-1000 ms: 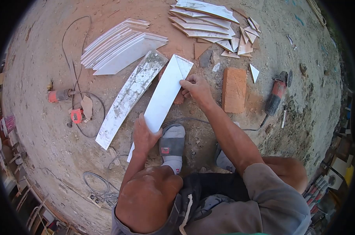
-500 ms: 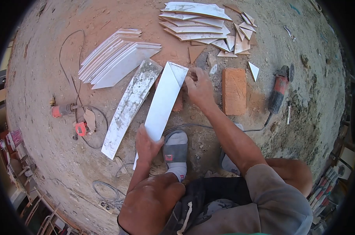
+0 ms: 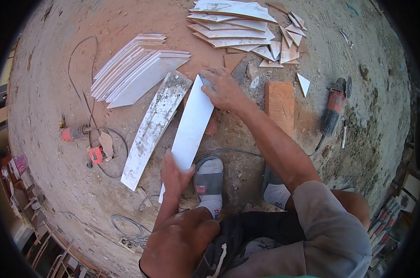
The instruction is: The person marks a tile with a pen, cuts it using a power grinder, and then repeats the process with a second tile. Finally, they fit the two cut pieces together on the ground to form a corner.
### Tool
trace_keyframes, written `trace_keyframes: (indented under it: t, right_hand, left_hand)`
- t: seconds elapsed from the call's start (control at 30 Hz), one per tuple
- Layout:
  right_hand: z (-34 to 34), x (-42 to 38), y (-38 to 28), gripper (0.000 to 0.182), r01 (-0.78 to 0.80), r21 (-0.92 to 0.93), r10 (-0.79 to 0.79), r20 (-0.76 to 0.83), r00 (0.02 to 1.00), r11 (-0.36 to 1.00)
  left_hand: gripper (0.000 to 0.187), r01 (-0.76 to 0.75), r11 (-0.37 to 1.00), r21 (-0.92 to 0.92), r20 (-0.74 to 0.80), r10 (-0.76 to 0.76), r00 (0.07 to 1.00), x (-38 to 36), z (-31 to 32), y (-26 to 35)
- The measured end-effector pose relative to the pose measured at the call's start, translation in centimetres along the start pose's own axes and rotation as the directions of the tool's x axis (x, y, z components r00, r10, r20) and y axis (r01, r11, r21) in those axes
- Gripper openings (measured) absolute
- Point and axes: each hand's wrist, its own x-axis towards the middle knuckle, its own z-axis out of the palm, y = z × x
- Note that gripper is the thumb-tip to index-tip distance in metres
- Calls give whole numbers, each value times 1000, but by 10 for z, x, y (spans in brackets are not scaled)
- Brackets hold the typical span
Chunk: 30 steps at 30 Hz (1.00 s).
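Observation:
A long white tile strip (image 3: 191,127) lies slanted in front of me, partly over a brick (image 3: 211,124). At its lower end, my left hand (image 3: 176,175) is closed on the edge, thumb on one side and fingers on the other. My right hand (image 3: 224,90) grips the far end, its fingers over the top corner and hiding most of it. Below my left hand a thin white edge (image 3: 161,192) sticks out; what it belongs to is hidden. Alongside on the left is a stained tile strip (image 3: 155,132) with grey smears.
Stacked cut tiles (image 3: 140,76) lie at upper left, another tile pile (image 3: 233,28) at the top, triangular offcuts (image 3: 291,46) beside it. A brick (image 3: 280,104), an angle grinder (image 3: 332,106) and a pen-like stick (image 3: 344,134) are on the right. Left are a red-bodied power tool (image 3: 74,132), cords and a tape measure (image 3: 96,154).
My right hand has moved left from the strip's right edge onto its far corner, covering the triangular piece seen there. My left hand keeps its grip. My right foot has shifted slightly.

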Motion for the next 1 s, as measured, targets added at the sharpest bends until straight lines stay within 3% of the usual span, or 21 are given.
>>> trace_keyframes:
  t: [0.4,0.7,0.8,0.9,1.0]
  right_hand:
    - [-1,0,-7,44,11,-29,-11,2,1000,1000]
    - [3,2,-3,42,34,-94,-35,-11,999,995]
    - [-2,8,-1,42,45,-105,-43,21,999,993]
    - [-6,10,9,42,74,-91,-68,65,996,993]
    - [-16,2,13,42,-7,53,9,-30,1000,999]
  left_hand:
    - [92,-61,992,113,-54,67,996,-1,-2,5]
    - [89,-22,994,103,-51,28,998,1,-4,12]
    - [97,66,995,74,54,-70,996,3,-8,14]
    - [97,62,994,94,49,-67,997,3,-7,13]
    - [97,59,996,73,39,-62,997,2,-5,10]
